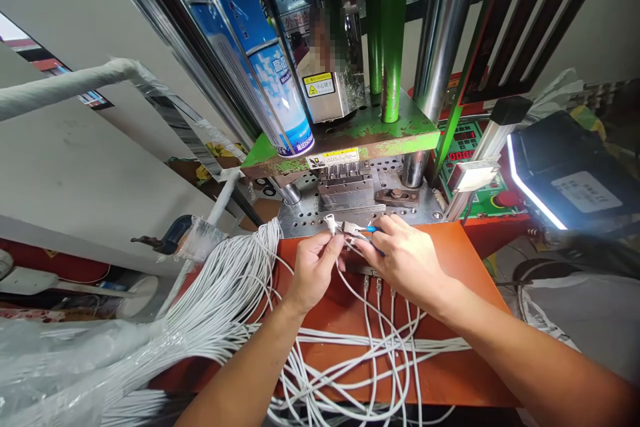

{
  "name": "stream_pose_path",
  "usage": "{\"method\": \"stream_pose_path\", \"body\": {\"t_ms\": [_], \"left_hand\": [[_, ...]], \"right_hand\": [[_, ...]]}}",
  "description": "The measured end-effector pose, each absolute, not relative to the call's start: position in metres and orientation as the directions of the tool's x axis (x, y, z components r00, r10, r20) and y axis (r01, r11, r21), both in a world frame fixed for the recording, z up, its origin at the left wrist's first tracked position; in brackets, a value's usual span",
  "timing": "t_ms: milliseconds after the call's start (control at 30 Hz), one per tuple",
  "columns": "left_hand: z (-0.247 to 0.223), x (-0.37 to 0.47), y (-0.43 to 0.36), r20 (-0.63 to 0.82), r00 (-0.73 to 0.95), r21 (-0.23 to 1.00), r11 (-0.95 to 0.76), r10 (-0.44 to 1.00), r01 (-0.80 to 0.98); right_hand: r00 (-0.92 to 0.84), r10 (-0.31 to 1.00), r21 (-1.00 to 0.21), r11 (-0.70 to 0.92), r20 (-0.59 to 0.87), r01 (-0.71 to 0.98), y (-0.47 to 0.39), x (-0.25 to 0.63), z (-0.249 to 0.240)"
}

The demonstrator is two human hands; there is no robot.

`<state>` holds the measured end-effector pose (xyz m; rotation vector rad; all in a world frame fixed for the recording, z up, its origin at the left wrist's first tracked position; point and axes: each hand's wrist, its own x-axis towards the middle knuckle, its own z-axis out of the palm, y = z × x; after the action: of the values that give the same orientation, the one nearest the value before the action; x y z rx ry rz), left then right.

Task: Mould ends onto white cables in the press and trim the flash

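Note:
My left hand (316,263) pinches the end of a white cable, just below its pale connector (330,221). Closed around blue-handled cutting pliers (369,229), my right hand (404,253) holds their metal jaws right beside that connector. Whether the jaws touch it, I cannot tell. Below my hands, several white cables (380,320) with metal-ended plugs (379,285) run toward me from a dark block, which my right hand partly hides. Behind the pliers stands the steel mold (347,188) of a green press.
A thick bundle of white cables (235,280) spreads over the left of the orange table (465,267). A blue spray can (250,53) stands on the green press plate (395,137). To the right are a control panel (470,157) and a lit lamp (535,180).

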<state>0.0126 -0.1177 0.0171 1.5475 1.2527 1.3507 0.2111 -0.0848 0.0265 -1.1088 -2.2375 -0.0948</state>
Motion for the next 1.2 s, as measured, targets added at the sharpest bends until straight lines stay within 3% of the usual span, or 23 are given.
{"method": "stream_pose_path", "body": {"t_ms": [167,533,833,1200], "left_hand": [[0.02,0.007,-0.114,0.401,-0.265,0.916,-0.377,0.877,0.136],[0.023,0.009,-0.117,0.373,-0.261,0.928,-0.357,0.89,0.107],[0.021,0.014,-0.12,0.415,-0.305,0.908,-0.368,0.857,0.2],[0.021,0.015,-0.121,0.336,-0.34,0.941,-0.324,0.878,0.095]], "right_hand": [[-0.486,0.652,-0.15,0.674,0.582,0.724,-0.084,0.214,0.028],[-0.471,0.634,-0.13,0.67,0.613,0.731,-0.089,0.206,0.032],[-0.481,0.624,-0.085,0.66,0.616,0.747,-0.091,0.201,0.03],[-0.486,0.654,-0.135,0.666,0.58,0.734,-0.087,0.197,0.022]]}}
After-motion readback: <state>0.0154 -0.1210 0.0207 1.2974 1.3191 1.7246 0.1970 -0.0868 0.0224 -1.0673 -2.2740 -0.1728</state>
